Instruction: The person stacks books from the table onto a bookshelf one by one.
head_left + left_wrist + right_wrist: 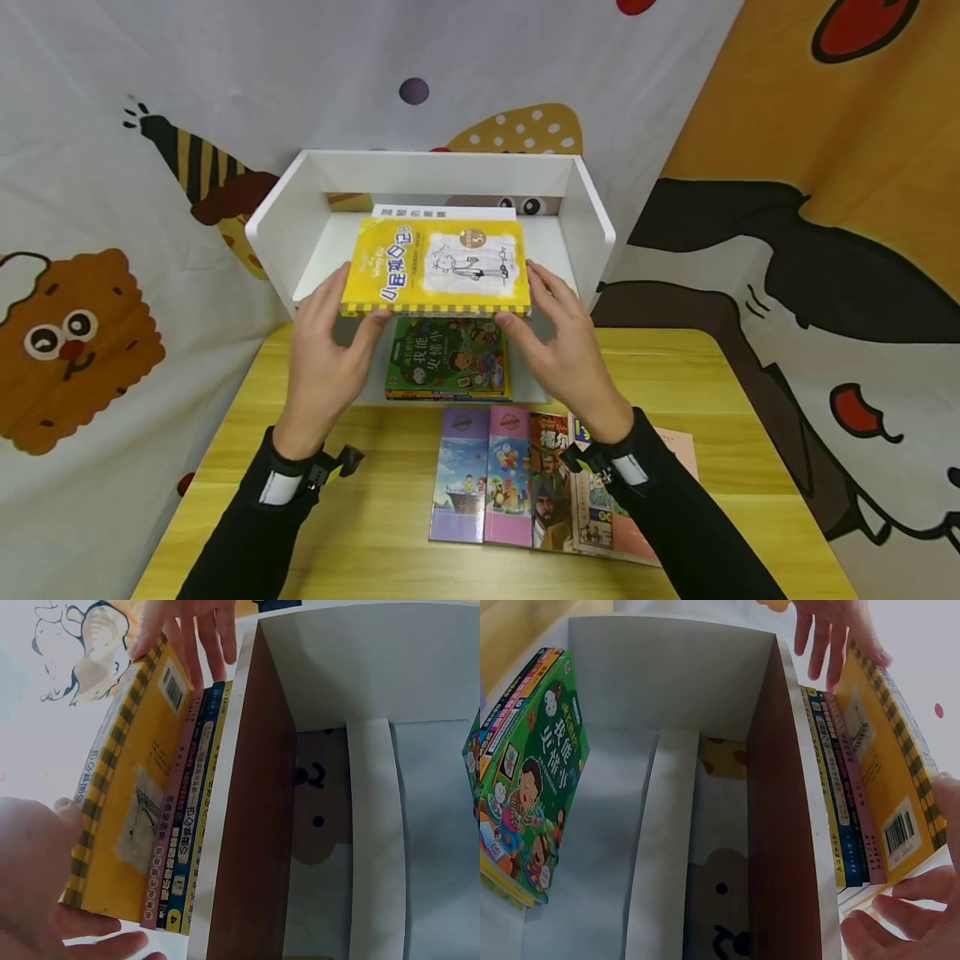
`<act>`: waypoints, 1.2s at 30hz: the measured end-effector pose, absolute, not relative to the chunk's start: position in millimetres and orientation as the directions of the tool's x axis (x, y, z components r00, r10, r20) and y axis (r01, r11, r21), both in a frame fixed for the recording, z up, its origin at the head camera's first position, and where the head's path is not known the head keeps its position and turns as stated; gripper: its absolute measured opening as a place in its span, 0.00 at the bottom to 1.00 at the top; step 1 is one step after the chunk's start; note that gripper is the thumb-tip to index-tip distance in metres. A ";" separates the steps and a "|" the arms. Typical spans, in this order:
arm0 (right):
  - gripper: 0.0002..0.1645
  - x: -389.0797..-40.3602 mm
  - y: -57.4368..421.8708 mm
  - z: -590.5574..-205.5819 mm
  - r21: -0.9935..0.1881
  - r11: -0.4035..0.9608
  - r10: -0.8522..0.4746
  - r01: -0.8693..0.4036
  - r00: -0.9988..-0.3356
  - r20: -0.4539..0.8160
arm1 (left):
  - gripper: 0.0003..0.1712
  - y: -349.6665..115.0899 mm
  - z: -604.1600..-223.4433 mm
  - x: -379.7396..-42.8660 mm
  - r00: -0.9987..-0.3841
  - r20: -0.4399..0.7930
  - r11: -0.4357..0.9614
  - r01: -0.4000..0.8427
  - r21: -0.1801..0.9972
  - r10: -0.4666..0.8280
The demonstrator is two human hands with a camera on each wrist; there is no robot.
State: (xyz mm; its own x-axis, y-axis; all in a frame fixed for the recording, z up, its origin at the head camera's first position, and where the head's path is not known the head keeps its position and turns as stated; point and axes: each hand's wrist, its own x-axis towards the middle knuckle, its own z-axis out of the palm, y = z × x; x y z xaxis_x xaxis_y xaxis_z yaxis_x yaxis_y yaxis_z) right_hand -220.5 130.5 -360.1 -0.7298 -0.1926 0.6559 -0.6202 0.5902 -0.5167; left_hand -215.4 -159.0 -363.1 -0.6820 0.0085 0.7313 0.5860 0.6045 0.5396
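Both hands hold a yellow comic book (pixel 435 271) by its two short ends. The left hand (pixel 322 367) grips one end, its thumb on the checkered spine edge. At the other end, the right hand (pixel 570 358) does the same. In the wrist views the yellow book is tilted, its back cover with a barcode facing a stack of thinner books (pixel 191 817) on the upper board of a white shelf (pixel 442 172). A white book (pixel 450 212) shows behind the yellow one in the head view. On the lower level, nearer the person, lies a green picture book (pixel 450 358) atop several others.
On the wooden table (pixel 360 508), in front of the shelf, a purple book (pixel 459 475), a pink book (pixel 510 479), a brown book (pixel 551 508) and others lie overlapping in a row, partly under the right forearm. A cartoon-printed curtain (pixel 187 67) hangs behind.
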 end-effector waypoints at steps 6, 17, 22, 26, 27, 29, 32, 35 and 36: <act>0.41 -228.2 128.3 -359.8 -0.519 0.566 -0.197 -0.640 -0.717 0.669 | 0.36 -159.3 -363.0 -220.9 -0.689 0.724 0.625 0.578 0.525 0.029; 0.37 -237.4 128.8 -356.4 -0.515 0.586 -0.192 -0.626 -0.725 0.662 | 0.33 -158.1 -364.4 -232.8 -0.688 0.721 0.668 0.499 0.551 -0.081; 0.37 -239.1 128.4 -355.8 -0.518 0.594 -0.182 -0.616 -0.730 0.659 | 0.33 -156.9 -365.3 -236.7 -0.695 0.712 0.665 0.486 0.567 -0.098; 0.37 -241.8 127.7 -355.4 -0.508 0.603 -0.179 -0.615 -0.724 0.666 | 0.33 -155.9 -366.0 -239.2 -0.694 0.712 0.667 0.480 0.569 -0.107; 0.37 -242.6 127.5 -355.4 -0.505 0.604 -0.178 -0.616 -0.722 0.668 | 0.32 -155.7 -366.3 -239.9 -0.694 0.711 0.669 0.476 0.570 -0.112; 0.36 -244.3 127.2 -355.7 -0.499 0.608 -0.176 -0.618 -0.718 0.674 | 0.31 -155.5 -366.5 -240.9 -0.693 0.711 0.672 0.471 0.572 -0.120; 0.36 -246.7 126.7 -355.5 -0.494 0.609 -0.177 -0.621 -0.713 0.678 | 0.29 -155.1 -366.2 -241.9 -0.688 0.714 0.674 0.468 0.572 -0.128; 0.36 -248.5 126.2 -354.5 -0.483 0.624 -0.180 -0.615 -0.714 0.676 | 0.29 -154.7 -365.2 -242.5 -0.682 0.719 0.685 0.463 0.562 -0.130; 0.36 -248.9 126.1 -354.1 -0.480 0.630 -0.181 -0.610 -0.717 0.674 | 0.29 -154.6 -364.9 -242.8 -0.680 0.721 0.690 0.460 0.559 -0.131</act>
